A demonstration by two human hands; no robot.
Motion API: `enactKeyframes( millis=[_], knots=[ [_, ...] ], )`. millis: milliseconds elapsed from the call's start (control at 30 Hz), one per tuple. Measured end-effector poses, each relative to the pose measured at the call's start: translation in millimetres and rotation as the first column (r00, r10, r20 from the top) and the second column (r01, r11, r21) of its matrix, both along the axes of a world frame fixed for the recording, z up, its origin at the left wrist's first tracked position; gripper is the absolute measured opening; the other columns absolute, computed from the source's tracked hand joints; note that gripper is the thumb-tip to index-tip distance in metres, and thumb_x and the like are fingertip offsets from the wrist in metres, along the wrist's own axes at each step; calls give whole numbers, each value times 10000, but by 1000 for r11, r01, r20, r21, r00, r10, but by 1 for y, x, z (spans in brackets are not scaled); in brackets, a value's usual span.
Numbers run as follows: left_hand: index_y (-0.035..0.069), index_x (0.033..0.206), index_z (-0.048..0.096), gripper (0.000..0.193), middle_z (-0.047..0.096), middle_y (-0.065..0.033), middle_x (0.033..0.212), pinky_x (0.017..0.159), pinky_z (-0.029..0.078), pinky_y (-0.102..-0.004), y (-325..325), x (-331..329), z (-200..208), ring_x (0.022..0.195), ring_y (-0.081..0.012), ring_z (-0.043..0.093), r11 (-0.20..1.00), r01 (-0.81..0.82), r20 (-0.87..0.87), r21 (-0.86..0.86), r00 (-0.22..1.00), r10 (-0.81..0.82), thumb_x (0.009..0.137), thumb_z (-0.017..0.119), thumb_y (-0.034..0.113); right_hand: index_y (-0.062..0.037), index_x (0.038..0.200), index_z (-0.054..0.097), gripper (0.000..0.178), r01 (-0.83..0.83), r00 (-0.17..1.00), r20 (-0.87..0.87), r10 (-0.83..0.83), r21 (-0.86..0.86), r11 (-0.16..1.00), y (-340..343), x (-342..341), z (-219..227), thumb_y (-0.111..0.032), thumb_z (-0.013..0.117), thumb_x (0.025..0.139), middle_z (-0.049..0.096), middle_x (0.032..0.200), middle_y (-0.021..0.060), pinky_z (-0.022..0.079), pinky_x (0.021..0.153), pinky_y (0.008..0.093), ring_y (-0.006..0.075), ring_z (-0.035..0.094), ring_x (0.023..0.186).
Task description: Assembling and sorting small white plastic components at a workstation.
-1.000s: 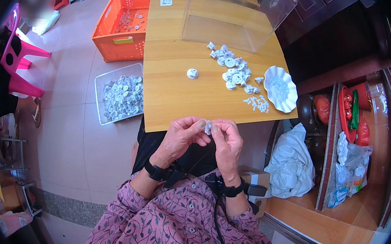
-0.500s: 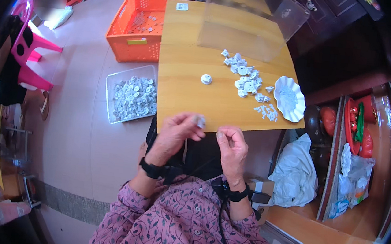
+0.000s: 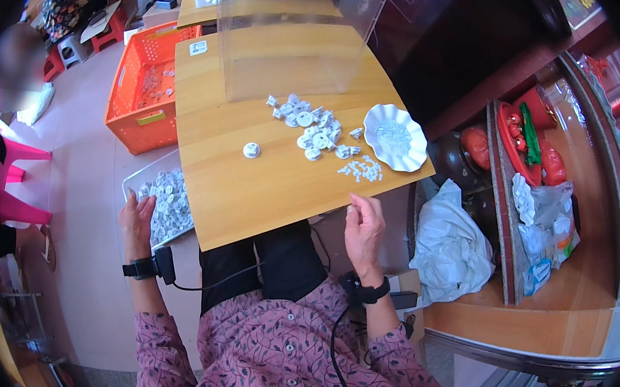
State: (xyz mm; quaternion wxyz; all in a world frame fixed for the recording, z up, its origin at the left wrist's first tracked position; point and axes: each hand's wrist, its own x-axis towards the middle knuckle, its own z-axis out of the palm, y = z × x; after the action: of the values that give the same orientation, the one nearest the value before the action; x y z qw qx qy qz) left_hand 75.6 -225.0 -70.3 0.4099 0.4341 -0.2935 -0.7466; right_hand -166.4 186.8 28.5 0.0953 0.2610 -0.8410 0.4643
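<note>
My left hand is at the near left edge of a clear plastic tray filled with small white round plastic parts. Its fingers are stretched out and apart, and I see nothing in them. My right hand is raised just off the table's front edge, thumb and forefinger pinched together; whatever they hold is too small to make out. On the wooden table lie a heap of white round parts, a single white part and scattered tiny white pieces. A scalloped white dish holds more tiny pale pieces.
A clear plastic bin stands on the table's far side. Left of the table is an orange crate on the floor, with a pink plastic chair farther left. A white plastic bag and shelving are at right. Other people sit at the back left.
My left hand has moved left and down from above my lap to the tray, and the white part it held no longer shows in it. My right hand remains pinched. The view has shifted.
</note>
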Motion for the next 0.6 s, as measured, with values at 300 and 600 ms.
enactKeyframes(
  millis=[300, 600],
  knots=[
    [-49, 1168, 639, 266, 688, -91, 1001, 784, 566, -264, 112, -59, 79, 842, -138, 677, 902, 292, 63, -318, 956, -288, 988, 655, 146, -9, 1251, 603, 440, 193, 954, -288, -85, 368, 910, 15, -65, -7, 48, 574, 816, 589, 1251, 139, 417, 997, 471, 347, 529, 1173],
    [-19, 1102, 679, 158, 684, -52, 907, 715, 533, -242, 197, -121, 74, 773, -115, 660, 611, 533, 369, -585, 846, -385, 984, 630, 74, 9, 1239, 600, 465, 54, 970, -236, 52, 423, 905, 18, -89, 1, 75, 580, 780, 580, 1265, 146, 433, 995, 453, 341, 540, 1165]
  ],
)
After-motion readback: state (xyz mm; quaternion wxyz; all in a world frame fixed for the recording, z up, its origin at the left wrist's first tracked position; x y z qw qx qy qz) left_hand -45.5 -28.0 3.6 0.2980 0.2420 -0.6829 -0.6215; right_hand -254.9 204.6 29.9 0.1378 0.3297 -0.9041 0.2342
